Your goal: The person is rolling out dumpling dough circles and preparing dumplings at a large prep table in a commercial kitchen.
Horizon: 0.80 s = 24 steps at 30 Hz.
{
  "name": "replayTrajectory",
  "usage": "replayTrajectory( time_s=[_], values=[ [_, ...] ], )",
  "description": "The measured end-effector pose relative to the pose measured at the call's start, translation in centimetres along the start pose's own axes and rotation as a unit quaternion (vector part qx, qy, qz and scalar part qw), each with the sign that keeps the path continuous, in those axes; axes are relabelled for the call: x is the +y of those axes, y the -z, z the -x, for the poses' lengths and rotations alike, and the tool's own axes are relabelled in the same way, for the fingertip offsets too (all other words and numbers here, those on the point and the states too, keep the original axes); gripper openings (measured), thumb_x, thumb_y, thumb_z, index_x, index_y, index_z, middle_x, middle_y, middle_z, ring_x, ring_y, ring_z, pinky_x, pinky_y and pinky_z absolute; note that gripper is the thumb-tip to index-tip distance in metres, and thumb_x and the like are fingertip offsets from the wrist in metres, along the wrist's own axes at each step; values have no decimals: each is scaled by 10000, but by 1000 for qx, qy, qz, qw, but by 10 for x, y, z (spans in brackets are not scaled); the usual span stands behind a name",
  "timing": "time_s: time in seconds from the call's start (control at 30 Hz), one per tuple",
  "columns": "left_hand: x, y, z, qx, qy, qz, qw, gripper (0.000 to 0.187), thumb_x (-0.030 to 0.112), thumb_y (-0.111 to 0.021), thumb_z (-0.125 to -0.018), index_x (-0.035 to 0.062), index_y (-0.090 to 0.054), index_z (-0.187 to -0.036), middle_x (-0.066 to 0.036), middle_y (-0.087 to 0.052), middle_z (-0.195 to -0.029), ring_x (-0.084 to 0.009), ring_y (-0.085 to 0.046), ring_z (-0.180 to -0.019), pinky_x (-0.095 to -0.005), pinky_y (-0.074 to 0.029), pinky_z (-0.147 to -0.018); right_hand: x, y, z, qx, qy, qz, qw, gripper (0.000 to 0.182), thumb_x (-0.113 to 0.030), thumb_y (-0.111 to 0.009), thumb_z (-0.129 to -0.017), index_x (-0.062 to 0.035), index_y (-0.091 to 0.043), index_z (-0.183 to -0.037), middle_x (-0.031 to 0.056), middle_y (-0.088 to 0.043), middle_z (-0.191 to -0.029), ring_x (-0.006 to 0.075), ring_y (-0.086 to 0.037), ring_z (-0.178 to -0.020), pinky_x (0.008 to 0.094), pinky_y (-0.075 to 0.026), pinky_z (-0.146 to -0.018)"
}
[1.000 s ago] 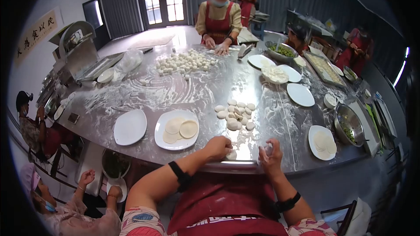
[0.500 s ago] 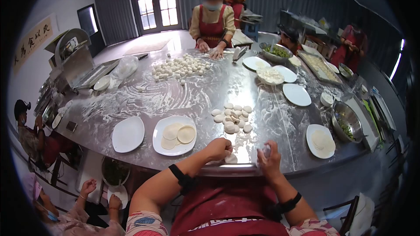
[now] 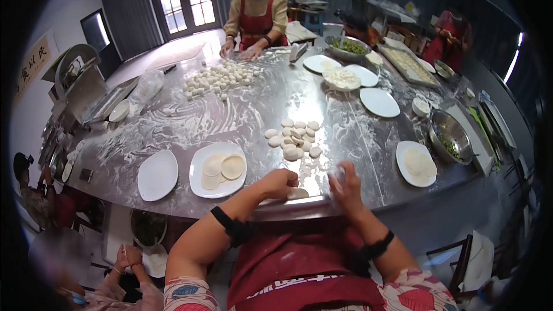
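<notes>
At the near table edge, my left hand [image 3: 280, 184] is closed, its fingertips pinching the rim of a flat dough round [image 3: 298, 194] lying on the steel. My right hand [image 3: 348, 189] is just right of it, fingers bent around something pale and blurred that I cannot make out. Ahead of both hands lies a loose heap of flattened dough pieces [image 3: 292, 138]. Left of my left arm, a white plate [image 3: 199, 158] bears several rolled dough wrappers [image 3: 216, 168]. Another plate [image 3: 401, 164], off to my right, carries more wrappers [image 3: 419, 163].
A floured steel table [image 3: 161, 109] spreads ahead, with a bare white plate [image 3: 158, 175] at left and many small dough balls [image 3: 216, 80] farther off. A metal bowl [image 3: 455, 132] stands at right. A co-worker [image 3: 256, 20] works across the table; another person's hands [image 3: 128, 258] show lower left.
The whole view has shifted, so the table sits higher and more to the left. My hands remain at the dough round. The lower-left person's hands have come together.
</notes>
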<state>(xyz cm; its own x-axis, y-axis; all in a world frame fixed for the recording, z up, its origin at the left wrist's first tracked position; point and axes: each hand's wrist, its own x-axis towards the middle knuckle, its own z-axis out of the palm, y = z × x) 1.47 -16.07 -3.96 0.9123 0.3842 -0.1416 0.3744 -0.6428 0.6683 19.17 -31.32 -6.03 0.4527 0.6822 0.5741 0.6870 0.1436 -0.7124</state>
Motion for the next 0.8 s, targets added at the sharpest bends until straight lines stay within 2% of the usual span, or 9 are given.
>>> replayTrajectory(
  time_s=[0.07, 0.13, 0.23, 0.33, 0.43, 0.47, 0.57, 0.73, 0.8],
  values=[
    [11, 0, -1, 8, 7, -75, 997, 189, 176, -623, -774, 29, -627, -893, -172, -643, -836, -316, -616, -814, -394, -467, -721, 6, -16, -26, -3, -2, 6, 1000, 329, -88, -662, -770, -63, -449, -1020, 215, -557, -695, 417, -567, -630, 416, -442, -531],
    [11, -3, -7, 21, 12, -61, 998, 181, 178, -612, -783, 36, -631, -893, -171, -644, -829, -326, -614, -810, -401, -465, -720, -4, -20, -40, -41, -51, -13, 998, 325, -81, -663, -772, -66, -452, -1019, 198, -553, -686, 365, -582, -595, 390, -444, -516],
    [11, -2, -7, 3, 11, -40, 999, 183, 163, -622, -770, 23, -629, -888, -167, -645, -822, -314, -618, -796, -392, -470, -712, 2, -13, -23, 1, 18, 28, 999, 321, -59, -660, -773, -62, -451, -1016, 159, -533, -661, 275, -581, -548, 352, -439, -499],
    [-6, -9, -5, 70, -20, -31, 997, 178, 143, -626, -761, 14, -625, -883, -166, -643, -811, -303, -618, -784, -381, -471, -703, -4, 6, 12, 7, 23, -13, 1000, 318, -51, -657, -773, -52, -452, -1016, 148, -526, -661, 272, -569, -534, 355, -438, -495],
    [0, -3, 2, 28, 0, 3, 1000, 176, 141, -627, -760, 14, -627, -882, -168, -642, -807, -282, -616, -762, -365, -472, -701, -10, 6, 5, -16, -30, -26, 999, 326, -69, -661, -774, -43, -451, -1022, 169, -537, -682, 351, -562, -563, 386, -444, -511],
    [4, -3, 2, 7, 4, -2, 1000, 179, 150, -629, -763, 14, -628, -880, -167, -642, -805, -278, -615, -758, -365, -471, -701, -1, -3, -8, 2, 24, -1, 1000, 328, -74, -655, -778, -40, -446, -1029, 188, -552, -706, 400, -558, -603, 407, -445, -527],
    [3, -8, -9, 52, 24, -60, 997, 192, 182, -629, -777, 16, -631, -875, -167, -642, -799, -270, -613, -748, -363, -469, -698, 0, -18, -31, -12, -2, 17, 1000, 320, -69, -649, -780, -37, -444, -1023, 193, -562, -720, 397, -576, -628, 407, -449, -540],
    [7, -7, 0, 41, 16, -8, 999, 250, 267, -628, -781, 32, -640, -866, -175, -643, -827, -323, -614, -799, -394, -467, -713, 4, -1, -4, -12, 22, 31, 999, 309, -75, -649, -783, -36, -441, -1008, 188, -571, -719, 406, -582, -642, 401, -461, -548],
    [-5, -11, 1, 65, 17, 30, 997, 270, 281, -633, -777, 22, -637, -855, -178, -643, -813, -318, -616, -787, -383, -468, -707, -23, 15, 15, -39, -86, -42, 995, 316, -76, -649, -780, -34, -443, -1014, 195, -577, -736, 431, -578, -675, 418, -465, -562]
  ],
)
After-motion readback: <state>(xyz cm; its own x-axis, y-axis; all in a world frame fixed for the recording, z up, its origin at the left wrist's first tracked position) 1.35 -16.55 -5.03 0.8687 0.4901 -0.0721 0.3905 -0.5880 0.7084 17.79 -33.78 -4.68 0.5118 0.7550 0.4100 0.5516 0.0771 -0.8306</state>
